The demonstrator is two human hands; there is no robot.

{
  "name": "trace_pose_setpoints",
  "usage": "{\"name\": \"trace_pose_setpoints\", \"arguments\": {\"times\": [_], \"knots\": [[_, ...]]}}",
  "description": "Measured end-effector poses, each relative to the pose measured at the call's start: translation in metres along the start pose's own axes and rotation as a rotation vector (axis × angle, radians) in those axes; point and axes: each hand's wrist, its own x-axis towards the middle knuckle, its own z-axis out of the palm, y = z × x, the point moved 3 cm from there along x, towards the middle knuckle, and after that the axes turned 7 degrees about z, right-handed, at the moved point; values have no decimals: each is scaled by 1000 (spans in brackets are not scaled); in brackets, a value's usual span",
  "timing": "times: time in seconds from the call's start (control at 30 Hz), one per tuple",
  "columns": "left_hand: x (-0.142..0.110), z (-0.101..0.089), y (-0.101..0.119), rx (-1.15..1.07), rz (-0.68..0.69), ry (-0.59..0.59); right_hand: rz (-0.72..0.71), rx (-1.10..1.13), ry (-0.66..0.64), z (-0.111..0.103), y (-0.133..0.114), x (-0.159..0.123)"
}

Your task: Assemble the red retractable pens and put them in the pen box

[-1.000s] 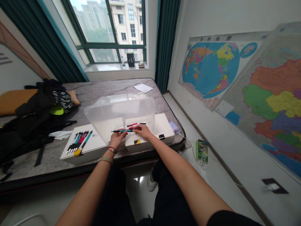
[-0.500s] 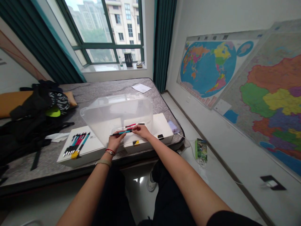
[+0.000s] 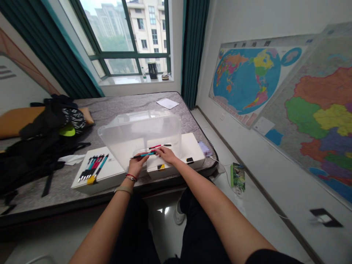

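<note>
My left hand (image 3: 137, 165) is closed on a teal and black pen (image 3: 143, 155), held nearly level above the gap between two white boxes. With fingertips pinched, my right hand (image 3: 165, 154) is at the pen's right end; what exactly lies between those fingers is too small to make out. Just behind the hands, a red pen (image 3: 154, 146) and a dark piece (image 3: 167, 145) lie by the clear plastic bin (image 3: 129, 134). Several black, blue and red pens (image 3: 94, 167) lie side by side on the left white box (image 3: 110, 176).
The right white box (image 3: 189, 145) sits under my right hand. A black backpack (image 3: 35, 143) lies at the left of the bed (image 3: 90, 141), and a paper sheet (image 3: 167, 103) toward its far side. A green box (image 3: 237, 176) and a white cable are on the floor at right.
The whole view has shifted slightly, so the scene sits a little further right. Both hands stay together at the teal and black pen, with little visible movement.
</note>
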Motion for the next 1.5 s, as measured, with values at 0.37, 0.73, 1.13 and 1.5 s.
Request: {"name": "trace_pose_setpoints", "arguments": {"times": [0.37,0.73,1.13,1.5], "knots": [[-2,0,-2,-36,-20,39,-4,13,-92,0,1,3],[-3,0,2,12,-8,28,-17,-11,-70,-1,0,1],[-2,1,0,0,29,8,-8,32,-93,0,1,2],[-4,2,5,20,28,16,-7,68,-80,1,2,2]]}}
